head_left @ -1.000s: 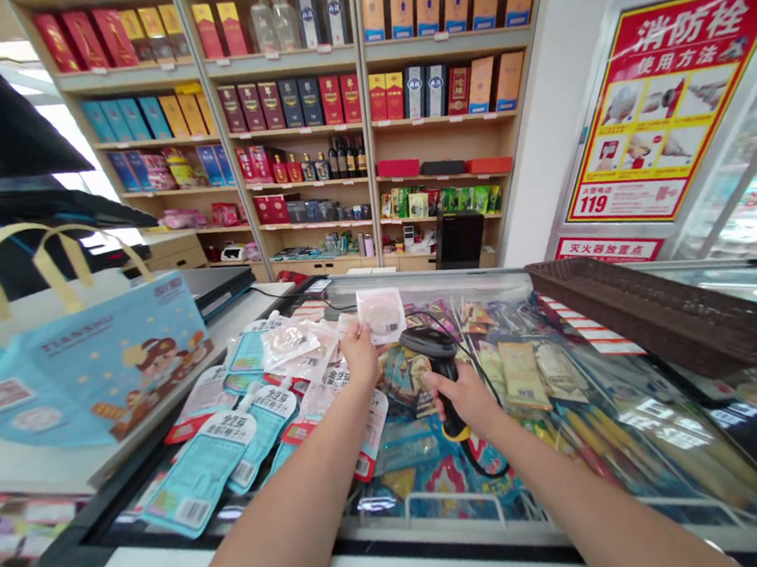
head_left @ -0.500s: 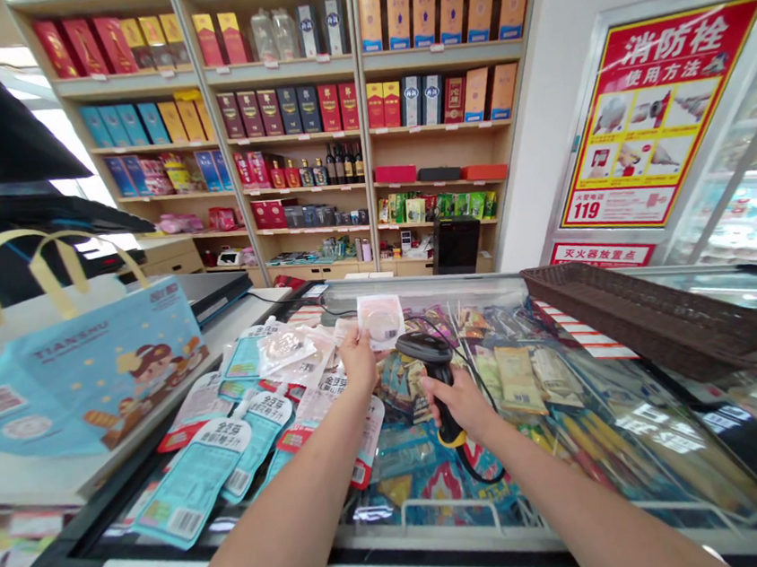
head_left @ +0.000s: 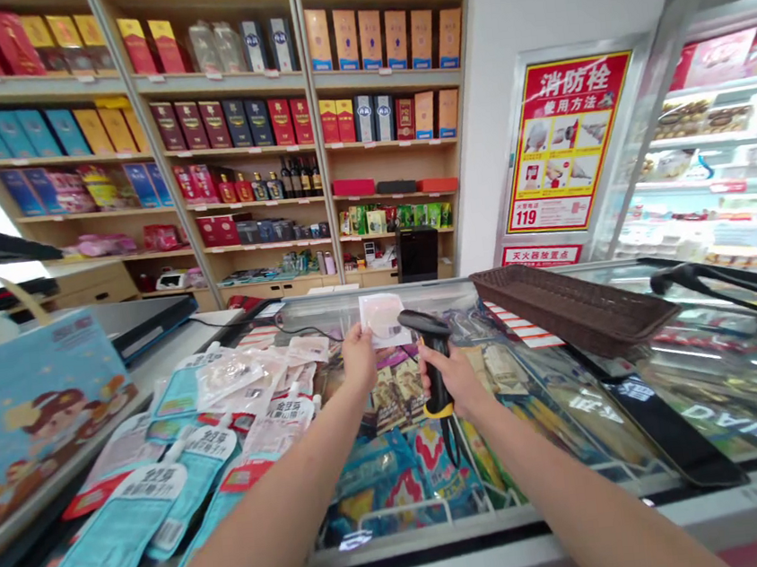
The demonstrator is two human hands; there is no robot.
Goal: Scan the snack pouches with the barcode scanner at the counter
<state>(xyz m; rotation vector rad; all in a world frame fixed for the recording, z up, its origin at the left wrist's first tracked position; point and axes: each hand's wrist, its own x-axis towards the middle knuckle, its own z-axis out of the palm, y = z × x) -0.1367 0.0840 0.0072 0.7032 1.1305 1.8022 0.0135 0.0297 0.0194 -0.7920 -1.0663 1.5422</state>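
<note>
Both hands now sit closer together at frame centre: left hand (head_left: 360, 362) fingers pinch a pale packet (head_left: 383, 319), right hand (head_left: 452, 379) grips a black scanner (head_left: 430, 350) just beside it.

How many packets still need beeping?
I can't tell which are already scanned. Right now the left hand holds a clear packet up to the scanner gripped by the right hand. A pile of pouches lies on the freezer lid beside them.
</note>
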